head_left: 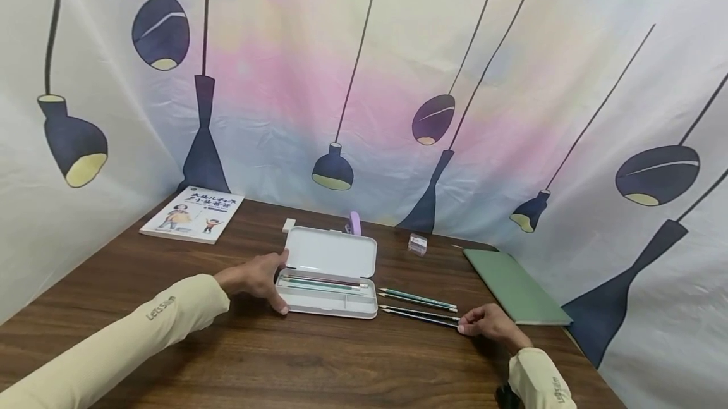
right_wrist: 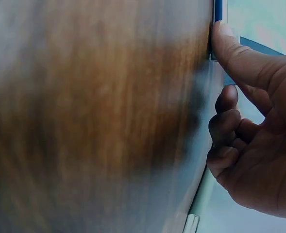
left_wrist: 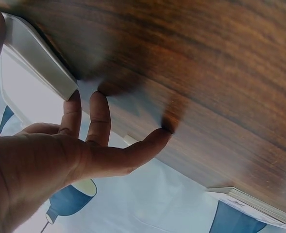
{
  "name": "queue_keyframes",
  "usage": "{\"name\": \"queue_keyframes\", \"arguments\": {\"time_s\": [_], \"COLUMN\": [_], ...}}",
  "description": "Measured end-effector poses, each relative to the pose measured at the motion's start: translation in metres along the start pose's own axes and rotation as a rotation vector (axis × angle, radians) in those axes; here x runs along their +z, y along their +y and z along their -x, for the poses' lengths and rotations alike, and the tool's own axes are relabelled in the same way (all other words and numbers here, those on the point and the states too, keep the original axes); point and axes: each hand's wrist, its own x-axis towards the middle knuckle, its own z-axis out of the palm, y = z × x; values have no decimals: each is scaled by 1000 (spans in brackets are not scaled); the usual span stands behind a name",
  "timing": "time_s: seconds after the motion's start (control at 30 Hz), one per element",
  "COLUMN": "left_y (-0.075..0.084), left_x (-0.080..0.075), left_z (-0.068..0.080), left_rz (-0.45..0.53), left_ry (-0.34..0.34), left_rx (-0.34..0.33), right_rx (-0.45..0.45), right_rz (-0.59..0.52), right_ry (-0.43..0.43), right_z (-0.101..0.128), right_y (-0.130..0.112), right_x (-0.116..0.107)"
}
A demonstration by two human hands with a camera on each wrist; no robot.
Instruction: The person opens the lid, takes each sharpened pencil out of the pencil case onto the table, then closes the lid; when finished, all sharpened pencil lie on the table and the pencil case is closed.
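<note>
Left hand [head_left: 257, 277] resting against the left end of the open white pencil case [head_left: 330, 279], fingers spread and fairly straight, thumb on the tabletop in front of the case's near left corner; in the left wrist view, fingertips [left_wrist: 100, 99] down on the wood just beside the case's corner. Case lying near the middle of the brown wooden table [head_left: 284, 358], lid tipped back toward the far edge, a few pencils inside the tray.

Right hand [head_left: 490, 324] toward the table's right edge, fingers curled, pinching the end of the dark pencil [head_left: 418, 317] nearest the front edge. Three more pencils [head_left: 418, 299] lying on the wood just right of the case, roughly parallel, apart from each other.

Green notebook [head_left: 514, 287] along the right edge, close to the right hand. Book [head_left: 192, 214] at the far left corner. Small white eraser [head_left: 289, 225], purple object [head_left: 355, 223] and small clear box [head_left: 418, 244] near the far edge behind the case.
</note>
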Motion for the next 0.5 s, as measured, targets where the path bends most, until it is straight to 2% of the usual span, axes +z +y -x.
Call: {"name": "queue_keyframes", "arguments": {"time_s": [0.27,0.5], "left_y": [1,1], "left_x": [-2,2], "left_z": [1,1], "left_rz": [-2,11], "left_ry": [-1,4], "left_rx": [2,-5], "right_rx": [32,35], "right_rz": [34,7], "right_ry": [38,55], "right_z": [0,0], "right_y": [-5,-13], "right_x": [1,1]}}
